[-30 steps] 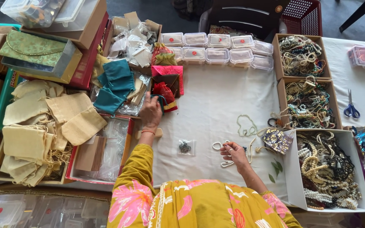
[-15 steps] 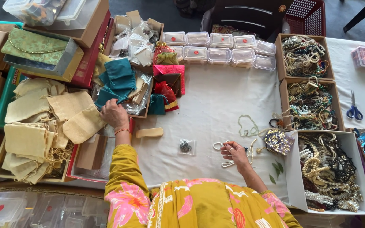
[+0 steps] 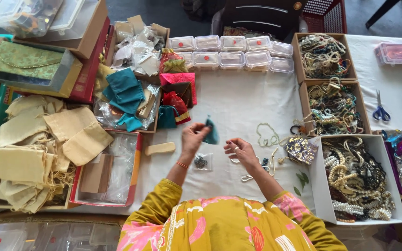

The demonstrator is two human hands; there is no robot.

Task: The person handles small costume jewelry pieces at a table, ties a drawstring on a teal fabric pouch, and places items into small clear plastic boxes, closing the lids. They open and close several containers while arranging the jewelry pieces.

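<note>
Head view: left hand (image 3: 192,137) now pinches teal pouch (image 3: 211,133); right hand (image 3: 239,149) seemingly loosely open.

White-clothed table (image 3: 252,100) – dark chair (image 3: 261,16) behind, grey floor

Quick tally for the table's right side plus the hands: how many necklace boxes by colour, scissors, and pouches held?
Brown necklace boxes: 2
White necklace box: 1
Scissors: 1
Teal pouch, pinched in the left hand fingers: 1
Total: 5
</note>
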